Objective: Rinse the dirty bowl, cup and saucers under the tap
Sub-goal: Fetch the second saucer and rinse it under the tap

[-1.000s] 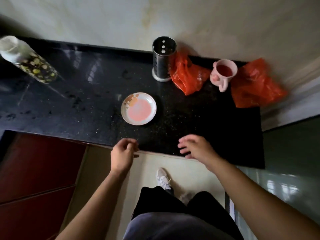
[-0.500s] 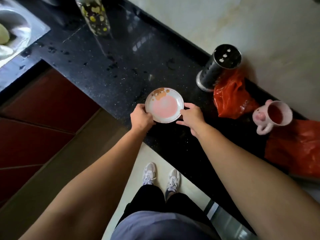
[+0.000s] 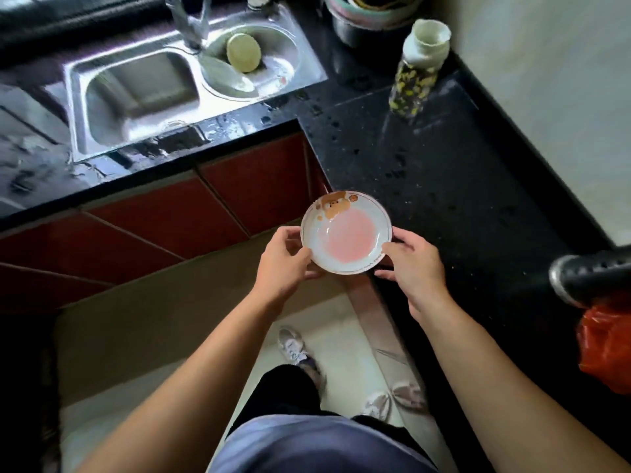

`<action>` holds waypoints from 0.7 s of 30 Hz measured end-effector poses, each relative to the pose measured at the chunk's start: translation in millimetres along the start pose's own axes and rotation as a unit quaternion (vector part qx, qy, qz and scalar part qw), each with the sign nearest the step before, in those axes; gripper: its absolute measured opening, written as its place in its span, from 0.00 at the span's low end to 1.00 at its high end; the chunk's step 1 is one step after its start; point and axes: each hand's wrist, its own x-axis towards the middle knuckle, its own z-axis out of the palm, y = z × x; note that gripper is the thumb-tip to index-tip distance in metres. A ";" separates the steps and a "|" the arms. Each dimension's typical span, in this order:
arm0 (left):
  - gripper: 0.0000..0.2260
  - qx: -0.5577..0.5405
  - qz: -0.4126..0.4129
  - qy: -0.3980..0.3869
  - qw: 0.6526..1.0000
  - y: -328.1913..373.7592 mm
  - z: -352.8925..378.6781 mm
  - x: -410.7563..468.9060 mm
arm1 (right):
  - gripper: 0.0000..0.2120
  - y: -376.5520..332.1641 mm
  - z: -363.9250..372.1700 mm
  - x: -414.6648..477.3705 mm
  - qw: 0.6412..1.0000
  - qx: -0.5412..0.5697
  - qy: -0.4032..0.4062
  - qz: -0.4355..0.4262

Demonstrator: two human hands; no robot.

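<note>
Both hands hold the saucer (image 3: 346,232) level and mouth-up off the black bench (image 3: 461,186) edge: left hand (image 3: 283,264) grips its left rim, right hand (image 3: 415,264) its right rim; pink residue inside, its bear print toward the sink (image 3: 136,97)

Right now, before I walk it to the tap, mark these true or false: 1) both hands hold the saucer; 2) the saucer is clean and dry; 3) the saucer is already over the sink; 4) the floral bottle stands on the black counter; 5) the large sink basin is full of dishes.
1) True. The left hand and right hand grip opposite rims of the saucer.
2) False. A pink pool of liquid sits in its middle.
3) False. It is held off the counter edge, short of the sink.
4) True. The floral bottle stands upright there.
5) False. The large basin looks empty; a round pale object lies in the small one.
</note>
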 end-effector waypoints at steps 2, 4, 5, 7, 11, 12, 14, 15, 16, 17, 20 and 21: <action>0.12 -0.026 0.001 0.013 1.000 11.3 -39.1 12.7 | 0.19 -16.7 41.3 4.9 1.000 -0.010 -0.019 -0.016; 0.13 -0.043 -0.001 0.029 0.999 22.1 -76.8 24.9 | 0.19 -33.6 82.5 9.8 0.999 -0.025 -0.038 -0.030; 0.13 -0.051 -0.002 0.036 0.998 27.6 -95.4 31.4 | 0.19 -42.5 103.1 11.5 0.998 -0.030 -0.050 -0.035; 0.14 -0.065 -0.010 0.047 0.997 39.1 -129.8 46.0 | 0.18 -60.7 141.6 15.8 0.996 -0.035 -0.075 -0.046; 0.13 -0.091 -0.028 0.077 0.993 55.5 -188.2 81.9 | 0.17 -96.7 211.2 28.0 0.989 -0.049 -0.124 -0.064; 0.11 -0.098 -0.031 0.085 0.991 58.4 -200.8 91.9 | 0.17 -104.3 227.4 33.3 0.987 -0.054 -0.135 -0.067; 0.10 -0.111 -0.033 0.099 0.988 64.2 -222.3 113.5 | 0.17 -117.9 258.3 46.5 0.983 -0.067 -0.152 -0.073; 0.10 -0.113 -0.035 0.105 0.987 66.3 -228.0 119.5 | 0.17 -123.3 267.6 49.5 0.982 -0.073 -0.158 -0.074; 0.10 -0.116 -0.033 0.122 0.985 68.7 -240.8 134.9 | 0.17 -131.3 288.6 60.8 0.979 -0.078 -0.173 -0.074; 0.10 -0.117 -0.032 0.134 0.984 70.9 -250.2 147.4 | 0.17 -137.0 306.2 71.6 0.976 -0.086 -0.185 -0.074; 0.10 -0.113 -0.036 0.147 0.982 80.4 -264.0 166.8 | 0.17 -149.2 336.6 89.0 0.971 -0.101 -0.200 -0.082; 0.11 -0.110 -0.035 0.155 0.981 85.7 -271.7 178.9 | 0.17 -155.6 351.9 98.9 0.969 -0.097 -0.211 -0.081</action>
